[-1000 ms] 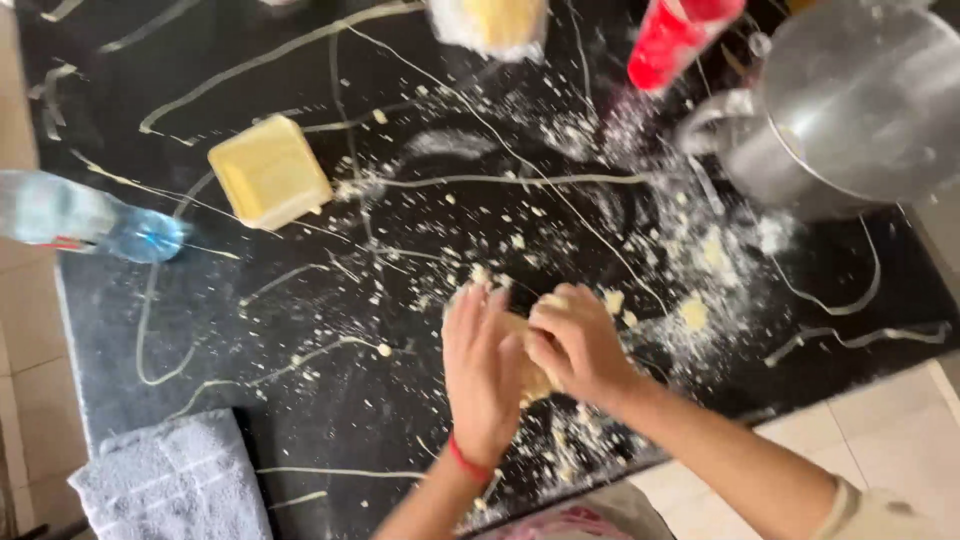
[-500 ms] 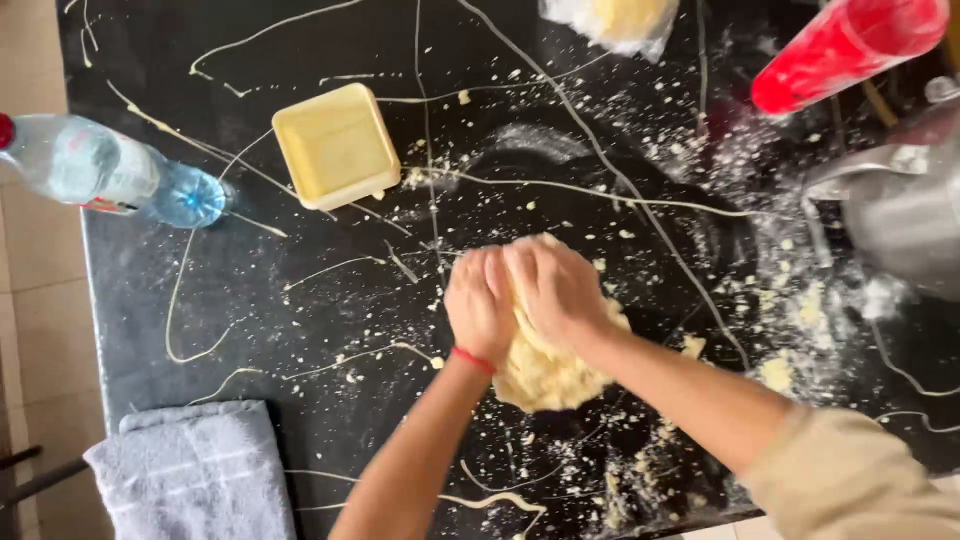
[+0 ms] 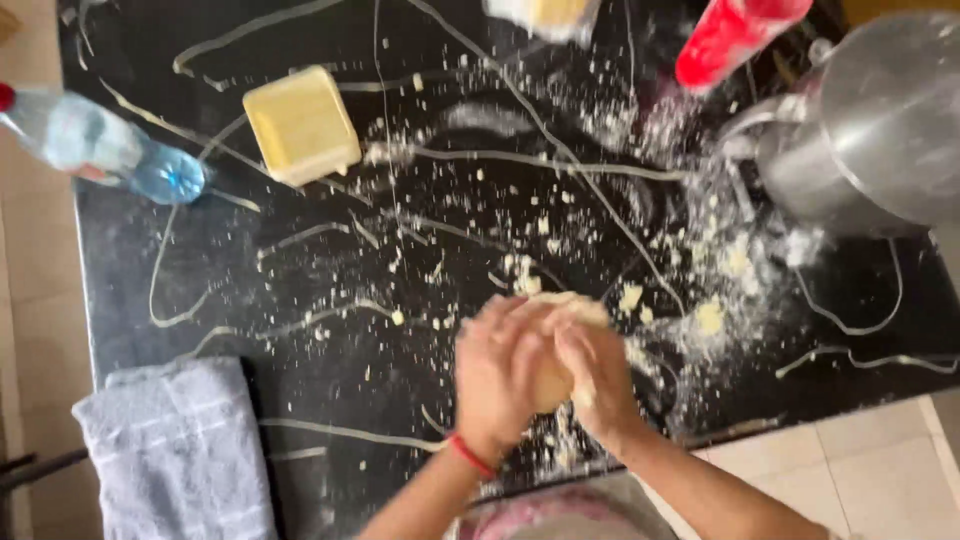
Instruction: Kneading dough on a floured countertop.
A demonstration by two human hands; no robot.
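Both my hands press together on a pale lump of dough (image 3: 572, 312) on the black marbled counter (image 3: 330, 370). My left hand (image 3: 495, 375), with a red band at the wrist, covers the dough's left side. My right hand (image 3: 598, 378) wraps its right side. Most of the dough is hidden under my fingers. Crumbs and flour lie scattered around it.
A yellow square box (image 3: 301, 124) sits at the back left, a plastic water bottle (image 3: 100, 145) lies at the left edge. A grey towel (image 3: 170, 455) hangs at the front left. A steel pot (image 3: 870, 130) and a red bottle (image 3: 730, 38) stand back right.
My hands have drawn the dough back toward the counter's front edge and bunched it into a smaller lump. The view has shifted slightly.
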